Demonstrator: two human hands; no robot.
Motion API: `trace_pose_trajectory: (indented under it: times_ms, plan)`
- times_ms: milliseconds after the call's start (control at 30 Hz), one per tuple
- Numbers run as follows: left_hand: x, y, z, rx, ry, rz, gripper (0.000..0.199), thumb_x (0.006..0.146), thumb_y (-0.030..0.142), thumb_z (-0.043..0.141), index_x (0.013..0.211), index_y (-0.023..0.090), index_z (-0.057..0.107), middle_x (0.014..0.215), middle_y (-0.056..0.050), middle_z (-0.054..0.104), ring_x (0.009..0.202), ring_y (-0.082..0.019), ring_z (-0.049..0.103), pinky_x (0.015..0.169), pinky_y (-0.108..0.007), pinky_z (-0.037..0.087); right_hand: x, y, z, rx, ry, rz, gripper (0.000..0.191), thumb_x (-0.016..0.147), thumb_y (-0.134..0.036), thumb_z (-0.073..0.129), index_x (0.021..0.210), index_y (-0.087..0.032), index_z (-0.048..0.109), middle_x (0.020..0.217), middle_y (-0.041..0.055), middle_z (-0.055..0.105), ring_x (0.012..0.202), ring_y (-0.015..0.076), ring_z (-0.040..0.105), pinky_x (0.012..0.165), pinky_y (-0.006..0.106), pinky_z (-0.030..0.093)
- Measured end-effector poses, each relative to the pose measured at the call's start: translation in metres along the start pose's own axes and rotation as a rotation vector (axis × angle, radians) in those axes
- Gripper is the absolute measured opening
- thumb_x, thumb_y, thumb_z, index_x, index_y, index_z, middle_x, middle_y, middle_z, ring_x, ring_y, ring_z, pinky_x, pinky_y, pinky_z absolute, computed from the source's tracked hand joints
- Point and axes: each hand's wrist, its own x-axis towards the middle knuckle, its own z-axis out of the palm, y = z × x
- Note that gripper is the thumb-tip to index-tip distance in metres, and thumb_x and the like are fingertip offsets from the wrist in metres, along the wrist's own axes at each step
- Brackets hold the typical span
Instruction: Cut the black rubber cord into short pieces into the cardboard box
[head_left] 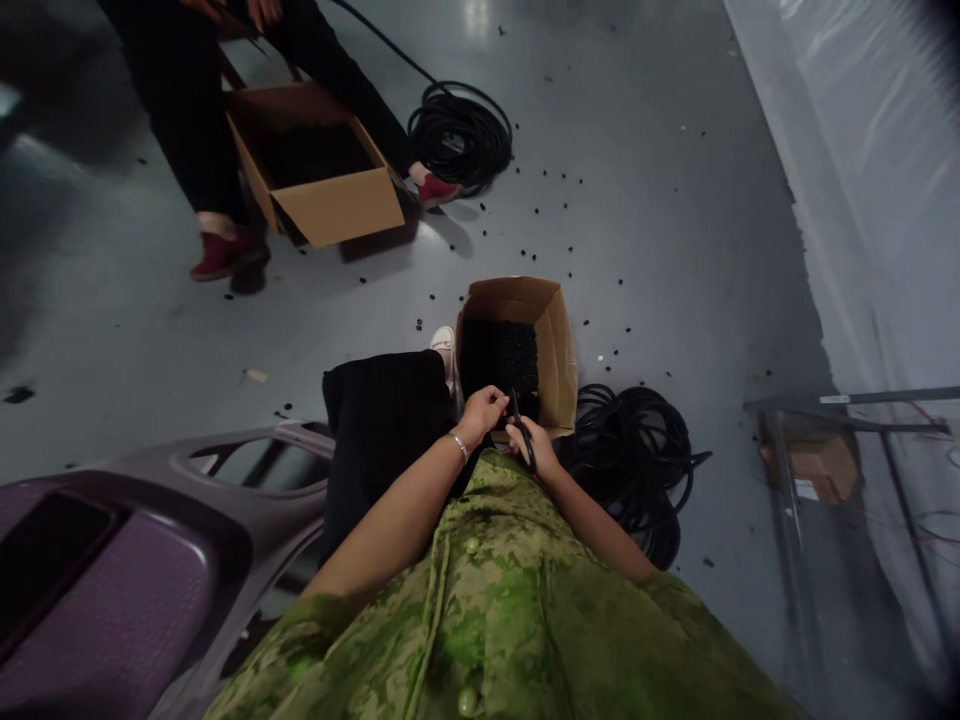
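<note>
My right hand is closed round dark scissors, whose blades point up over the near part of an open cardboard box. Just left of the blades, my left hand has its fingers pinched together; what they hold is too small and dark to make out. A bracelet circles the left wrist. Small black pieces fill the bottom of the box. Beside the box on the right lies a tangled heap of black tubing.
A person's legs straddle another cardboard box at the upper left, near coiled black tubing. Several black bits dot the floor. A purple chair is at lower left, a metal frame at right.
</note>
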Motion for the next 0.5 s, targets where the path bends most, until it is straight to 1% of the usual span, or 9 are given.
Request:
trace_pose_trajectory:
  times_ms: [100,200,267,367,433,500]
  plan:
    - [0.001,0.000,0.001,0.026,-0.013,0.047,0.014,0.080,0.022,0.064,0.070,0.017,0.056,0.055,0.006,0.052,0.048,-0.008,0.043,0.052,-0.020,0.035,0.000,-0.008,-0.004,0.151,-0.058,0.062,0.042,0.082,-0.058,0.064,0.097,-0.019,0.063,0.062,-0.0028,0.059,0.052,0.0121,0.055,0.052,0.023,0.045]
    - [0.000,0.001,0.001,0.048,-0.014,0.065,0.013,0.079,0.020,0.063,0.068,0.017,0.056,0.054,0.005,0.053,0.049,-0.008,0.044,0.054,-0.020,0.036,-0.001,-0.014,-0.006,0.206,-0.077,0.084,0.042,0.080,-0.058,0.065,0.095,-0.019,0.062,0.066,-0.0022,0.060,0.053,0.0113,0.054,0.052,0.022,0.044]
    - [-0.001,0.002,0.000,0.046,-0.037,0.079,0.014,0.078,0.021,0.064,0.067,0.017,0.056,0.054,0.005,0.054,0.050,-0.009,0.046,0.054,-0.020,0.037,-0.002,-0.014,-0.005,0.224,-0.065,0.091,0.043,0.081,-0.059,0.064,0.096,-0.019,0.062,0.066,-0.0027,0.059,0.052,0.0109,0.053,0.051,0.022,0.043]
    - [-0.002,0.002,0.000,0.029,-0.074,0.069,0.017,0.076,0.025,0.068,0.066,0.017,0.056,0.054,0.005,0.054,0.050,-0.009,0.047,0.054,-0.020,0.038,-0.003,-0.009,-0.003,0.191,-0.033,0.066,0.044,0.082,-0.061,0.062,0.097,-0.019,0.063,0.061,-0.0049,0.054,0.049,0.0107,0.050,0.049,0.022,0.040]
    - [-0.002,0.002,0.000,0.019,-0.070,0.048,0.019,0.077,0.026,0.070,0.067,0.017,0.056,0.053,0.005,0.053,0.049,-0.008,0.046,0.052,-0.020,0.037,-0.003,-0.005,-0.002,0.121,-0.013,0.038,0.045,0.082,-0.062,0.060,0.095,-0.020,0.063,0.057,-0.0059,0.051,0.048,0.0116,0.048,0.049,0.023,0.040]
    - [-0.001,0.001,0.001,0.011,-0.053,0.022,0.019,0.078,0.025,0.069,0.067,0.017,0.055,0.053,0.005,0.052,0.047,-0.007,0.044,0.050,-0.020,0.035,-0.004,-0.001,0.000,0.024,0.026,0.008,0.044,0.082,-0.063,0.058,0.091,-0.020,0.064,0.056,-0.0050,0.051,0.050,0.0135,0.049,0.050,0.024,0.041]
